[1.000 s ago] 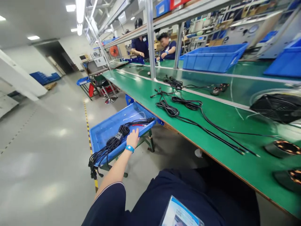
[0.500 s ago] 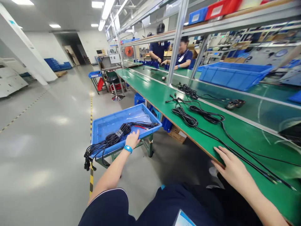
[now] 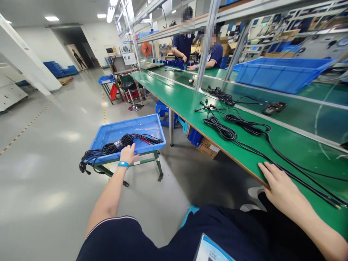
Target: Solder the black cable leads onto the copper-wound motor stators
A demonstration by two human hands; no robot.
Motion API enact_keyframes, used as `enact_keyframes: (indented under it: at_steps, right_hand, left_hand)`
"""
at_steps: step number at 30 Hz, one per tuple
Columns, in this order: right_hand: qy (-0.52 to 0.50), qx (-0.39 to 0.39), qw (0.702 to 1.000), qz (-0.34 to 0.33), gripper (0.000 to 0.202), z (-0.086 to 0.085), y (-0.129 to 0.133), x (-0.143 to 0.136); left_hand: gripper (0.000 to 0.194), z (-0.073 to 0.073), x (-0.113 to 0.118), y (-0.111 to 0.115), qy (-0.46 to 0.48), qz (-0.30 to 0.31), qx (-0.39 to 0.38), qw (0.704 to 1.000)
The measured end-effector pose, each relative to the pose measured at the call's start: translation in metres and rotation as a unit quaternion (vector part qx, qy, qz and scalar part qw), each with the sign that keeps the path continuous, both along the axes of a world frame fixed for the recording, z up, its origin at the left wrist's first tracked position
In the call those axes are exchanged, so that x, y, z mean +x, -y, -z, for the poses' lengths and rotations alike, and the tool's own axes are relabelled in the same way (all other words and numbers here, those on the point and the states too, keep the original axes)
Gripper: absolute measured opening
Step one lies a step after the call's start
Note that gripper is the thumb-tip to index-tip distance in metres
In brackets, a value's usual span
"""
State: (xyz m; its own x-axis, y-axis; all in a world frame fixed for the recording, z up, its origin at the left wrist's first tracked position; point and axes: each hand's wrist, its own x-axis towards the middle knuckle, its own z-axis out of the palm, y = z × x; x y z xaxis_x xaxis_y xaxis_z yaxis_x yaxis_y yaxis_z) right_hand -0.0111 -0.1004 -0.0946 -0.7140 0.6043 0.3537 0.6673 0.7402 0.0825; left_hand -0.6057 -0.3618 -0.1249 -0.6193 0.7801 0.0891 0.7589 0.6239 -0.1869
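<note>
My left hand (image 3: 128, 153), with a blue wristband, is closed on the near rim of a shallow blue tray (image 3: 148, 148) that sits on a green wheeled stand (image 3: 144, 159). Inside it lies a tied bundle of black cables (image 3: 108, 148); their connector ends hang over the left corner. My right hand (image 3: 277, 177) rests, fingers stretched, on the front edge of the green workbench (image 3: 179, 105). Beyond that hand, two coiled black cables lie on the bench: a nearer coil (image 3: 220, 128) and a farther coil (image 3: 247, 124). Their long tails run past my fingers to the right.
A large blue bin (image 3: 280, 76) stands across the bench, behind a metal upright (image 3: 205, 54). Two co-workers, one standing (image 3: 179, 45) and one lower (image 3: 216, 56), are at the far side. Beneath the bench are a blue stool (image 3: 162, 108) and a cardboard box (image 3: 208, 148).
The blue tray and its stand have moved left, away from the bench, with my left hand on the rim. My right hand stays at the bench edge. The view has shifted slightly.
</note>
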Motion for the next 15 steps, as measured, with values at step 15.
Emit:
enact_keyframes:
  at_steps: [15]
  right_hand:
    - [-0.021, -0.005, 1.0, 0.001, 0.075, 0.028, -0.034, -0.017]
  left_hand:
    - [0.077, -0.007, -0.143, 0.073, 0.009, -0.162, -0.048, 0.986]
